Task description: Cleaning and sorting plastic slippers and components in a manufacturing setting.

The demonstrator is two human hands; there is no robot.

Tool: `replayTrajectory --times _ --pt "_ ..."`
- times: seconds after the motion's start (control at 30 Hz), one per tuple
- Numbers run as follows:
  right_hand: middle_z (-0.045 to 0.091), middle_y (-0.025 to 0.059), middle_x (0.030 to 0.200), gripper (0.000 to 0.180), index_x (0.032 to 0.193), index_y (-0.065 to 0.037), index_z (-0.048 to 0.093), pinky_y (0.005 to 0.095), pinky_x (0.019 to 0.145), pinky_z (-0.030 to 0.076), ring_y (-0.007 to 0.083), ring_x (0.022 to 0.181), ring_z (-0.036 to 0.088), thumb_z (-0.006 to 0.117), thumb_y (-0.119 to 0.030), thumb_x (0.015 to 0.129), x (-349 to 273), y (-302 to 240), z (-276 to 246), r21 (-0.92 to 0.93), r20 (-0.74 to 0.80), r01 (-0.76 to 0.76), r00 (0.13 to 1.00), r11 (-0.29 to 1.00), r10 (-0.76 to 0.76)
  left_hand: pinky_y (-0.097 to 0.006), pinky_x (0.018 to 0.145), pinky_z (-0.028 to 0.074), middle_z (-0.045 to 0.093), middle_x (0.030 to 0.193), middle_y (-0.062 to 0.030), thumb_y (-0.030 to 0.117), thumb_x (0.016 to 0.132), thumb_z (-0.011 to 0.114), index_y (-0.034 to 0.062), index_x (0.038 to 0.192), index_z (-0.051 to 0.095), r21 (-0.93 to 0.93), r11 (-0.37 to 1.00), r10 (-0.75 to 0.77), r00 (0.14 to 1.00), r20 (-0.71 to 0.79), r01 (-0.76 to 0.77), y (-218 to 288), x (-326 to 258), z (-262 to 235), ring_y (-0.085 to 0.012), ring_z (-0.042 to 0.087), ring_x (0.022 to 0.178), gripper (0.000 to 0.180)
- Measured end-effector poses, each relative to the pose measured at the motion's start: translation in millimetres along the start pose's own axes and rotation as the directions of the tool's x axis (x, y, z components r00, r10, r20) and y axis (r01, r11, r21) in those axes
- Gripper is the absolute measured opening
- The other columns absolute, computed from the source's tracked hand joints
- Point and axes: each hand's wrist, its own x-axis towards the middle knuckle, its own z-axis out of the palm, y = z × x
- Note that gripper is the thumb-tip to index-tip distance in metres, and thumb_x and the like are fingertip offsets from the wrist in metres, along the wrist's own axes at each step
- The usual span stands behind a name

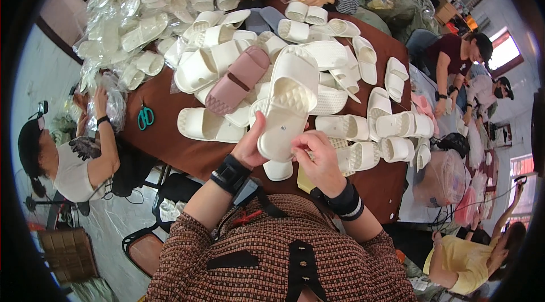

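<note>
Holding the cream slipper (288,110) sole-up between us and the heap, we had our left hand (250,146) closed around its heel edge and our right hand (319,154) pinching at the sole just beside the small round sticker (283,128). We judged the step went best with the left grip firm and steady, so the right fingertips could work at the sticker without the slipper tipping onto the pink slipper (235,80) beyond our left hand.
</note>
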Motion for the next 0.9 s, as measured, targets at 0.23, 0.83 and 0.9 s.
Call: replayTrajectory --times 0.23,0.83,0.9 --pt "0.061 0.0082 0.093 0.034 0.112 -0.002 0.051 0.0240 0.065 0.046 0.0118 0.077 0.057 0.065 -0.018 0.085 -25 -5 20 0.186 0.440 -0.415 0.846 0.891 0.302 -0.047 0.081 0.052 0.050 0.126 -0.0117 0.062 0.090 0.031 0.0076 0.136 0.033 -0.039 0.986 0.164 0.985 0.061 -0.162 21 33 6 -0.0323 0.057 0.103 0.072" --pt "0.061 0.0090 0.078 0.038 0.101 0.006 0.051 0.0232 0.043 0.048 0.0104 0.056 0.059 0.063 -0.027 0.085 1 -16 32 0.342 0.482 -0.669 0.728 0.660 0.488 -0.037 0.099 0.035 0.035 0.134 -0.0167 0.015 0.082 0.060 0.0040 0.143 0.019 0.844 0.235 0.771 0.621 0.140 -0.482 11 86 -3 -0.0278 0.039 0.121 0.074" --pt "0.061 0.0097 0.079 0.038 0.101 0.006 0.051 0.0233 0.042 0.047 0.0106 0.056 0.059 0.063 -0.027 0.085 4 -17 31 0.316 0.479 -0.673 0.722 0.669 0.499 -0.038 0.100 0.033 0.033 0.134 -0.0190 0.013 0.080 0.061 0.0031 0.142 0.022 0.917 0.079 0.752 0.627 0.204 -0.392 5 85 -4 -0.0300 0.034 0.124 0.074"
